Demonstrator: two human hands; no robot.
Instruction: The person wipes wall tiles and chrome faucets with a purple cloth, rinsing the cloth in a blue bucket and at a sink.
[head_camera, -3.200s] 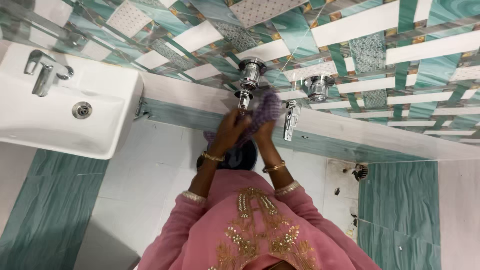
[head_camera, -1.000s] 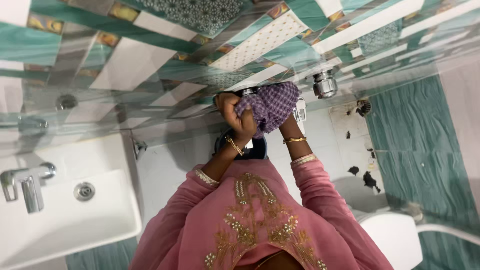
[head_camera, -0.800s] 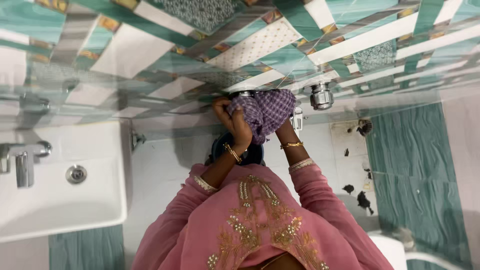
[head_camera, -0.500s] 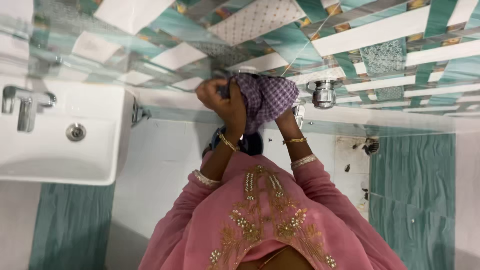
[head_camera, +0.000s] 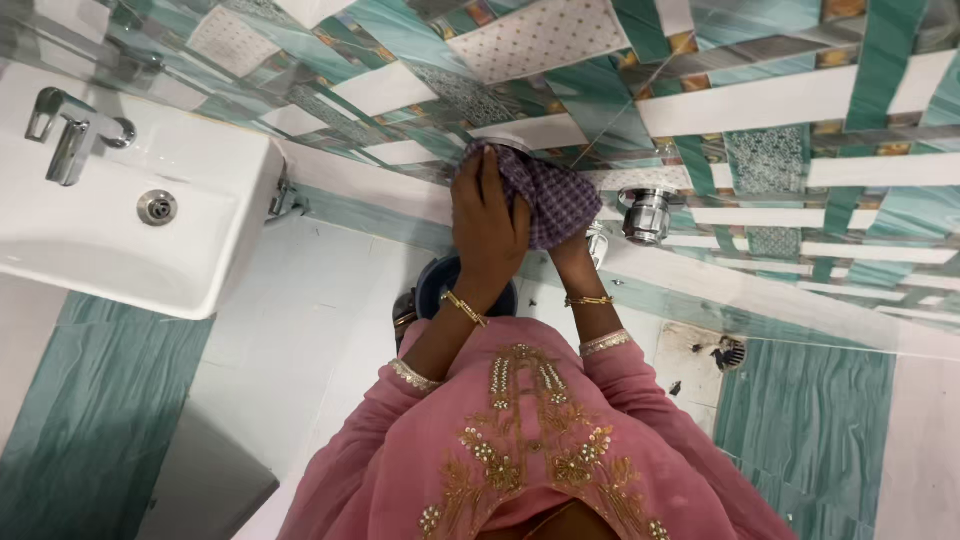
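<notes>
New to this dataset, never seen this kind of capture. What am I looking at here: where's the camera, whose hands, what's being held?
There is no machine here: a person works with two bare hands, and the single camera sits on their head, looking steeply down. That is why the pink embroidered garment fills the bottom and the tiled wall seems to tip across the top.

The left hand lies spread over a purple checked cloth, pressing it against a wall fitting that the cloth hides. The right hand grips the cloth from underneath and is mostly covered by it. Both wrists wear gold bangles.

Right of the cloth a chrome wall valve sticks out uncovered. At upper left is a white washbasin with a chrome tap. Below the hands a dark bucket stands on the floor, and a floor drain lies to the right.
</notes>
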